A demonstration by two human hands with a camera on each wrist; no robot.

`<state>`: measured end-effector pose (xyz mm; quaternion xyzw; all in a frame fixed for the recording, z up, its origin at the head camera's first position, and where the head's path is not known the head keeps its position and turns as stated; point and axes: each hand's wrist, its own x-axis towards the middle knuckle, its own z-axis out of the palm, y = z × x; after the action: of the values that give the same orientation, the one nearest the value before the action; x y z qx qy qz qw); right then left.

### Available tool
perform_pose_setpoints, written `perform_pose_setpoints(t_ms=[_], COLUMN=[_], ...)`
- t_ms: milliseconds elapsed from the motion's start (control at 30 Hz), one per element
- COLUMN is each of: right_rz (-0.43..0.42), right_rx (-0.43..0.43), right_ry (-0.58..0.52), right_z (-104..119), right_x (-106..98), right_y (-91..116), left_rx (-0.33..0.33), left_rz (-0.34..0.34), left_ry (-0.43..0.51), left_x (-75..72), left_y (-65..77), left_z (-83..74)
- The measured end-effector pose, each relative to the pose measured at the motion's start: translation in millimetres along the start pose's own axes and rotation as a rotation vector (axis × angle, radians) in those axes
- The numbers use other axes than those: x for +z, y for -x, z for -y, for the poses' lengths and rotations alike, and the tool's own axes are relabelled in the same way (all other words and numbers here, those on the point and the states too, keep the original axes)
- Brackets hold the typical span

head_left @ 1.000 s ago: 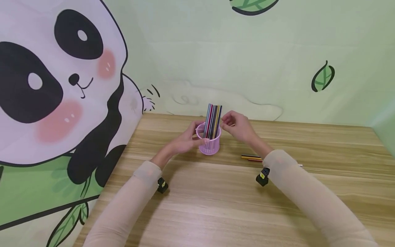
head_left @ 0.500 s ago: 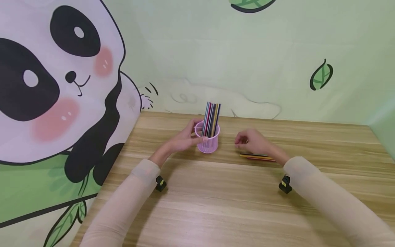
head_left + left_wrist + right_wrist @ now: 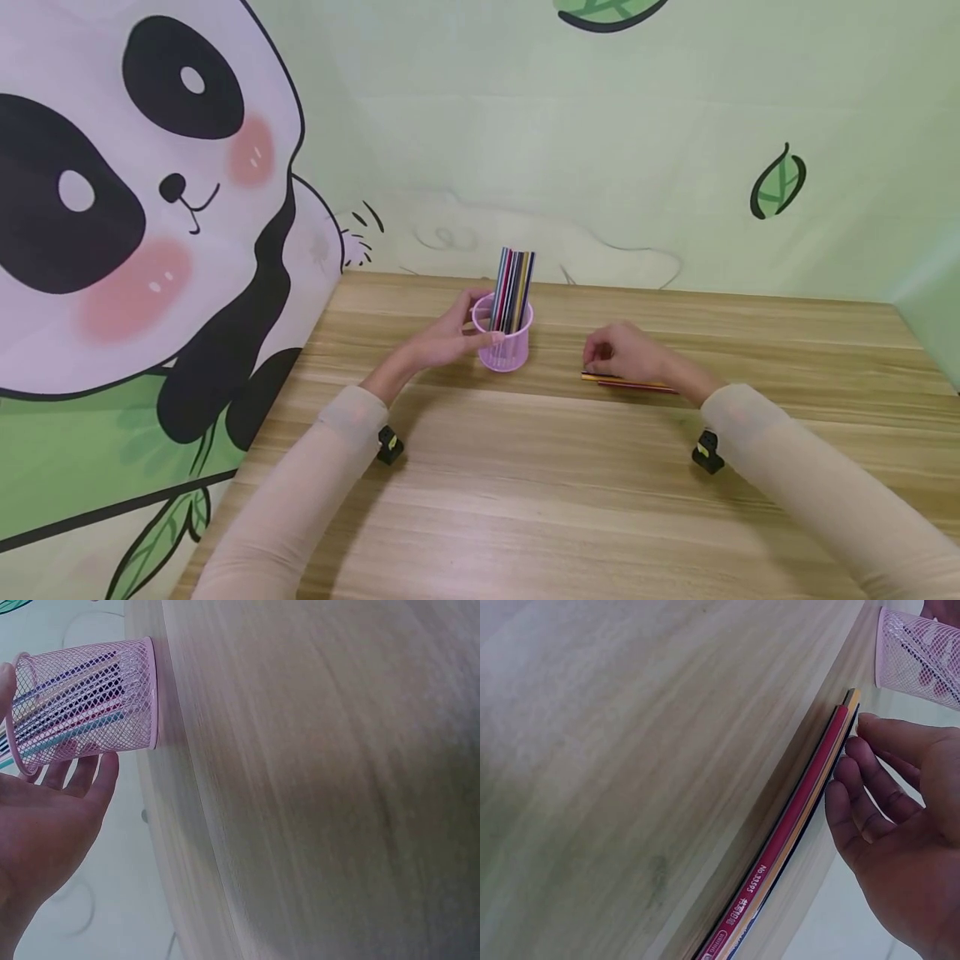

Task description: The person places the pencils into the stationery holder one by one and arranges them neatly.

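My left hand (image 3: 446, 336) grips a pink mesh pencil cup (image 3: 504, 354), thumb at the front of its rim and fingers round the far side. A bundle of pencils (image 3: 512, 292) in several colours leans inside the upright cup. Farther right, my right hand (image 3: 621, 350) is lowered over a few loose pencils (image 3: 637, 384). The right wrist view shows a red pencil (image 3: 802, 791) with printed lettering, lying along a yellow-orange pencil (image 3: 810, 808) and dark ones. My right hand's loosely bent fingers (image 3: 844, 814) and thumb are right at the far side of these pencils, not wrapped round them.
The wood-grain table (image 3: 510, 492) ends at the back against a pale green wall cloth (image 3: 637, 150) with leaves. A large printed panda (image 3: 150, 200) covers the left side. Small black wrist cameras (image 3: 707, 452) sit under both sleeves.
My right hand has moved from beside the cup, rightward and down to the loose pencils, its fingers now at them. My left hand stays on the cup.
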<state>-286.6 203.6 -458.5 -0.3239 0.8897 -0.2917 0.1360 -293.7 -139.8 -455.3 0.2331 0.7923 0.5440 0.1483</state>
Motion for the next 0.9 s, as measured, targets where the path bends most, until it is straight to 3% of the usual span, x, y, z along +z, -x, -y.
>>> perform_pose_setpoints(t_ms=[233,900], right_rz=[0.028,-0.021], right_rx=[0.048,0.017], right_ry=[0.006,0.034], right_z=[-0.1,2.5], right_x=[1.3,-0.9], right_y=[-1.0,-7.2], left_rx=[0.001,0.001], left_rz=[0.001,0.014], left_ry=[-0.005,0.027], left_x=[-1.9,-1.0], left_y=[-1.2,-0.7], left_z=[1.9,1.7])
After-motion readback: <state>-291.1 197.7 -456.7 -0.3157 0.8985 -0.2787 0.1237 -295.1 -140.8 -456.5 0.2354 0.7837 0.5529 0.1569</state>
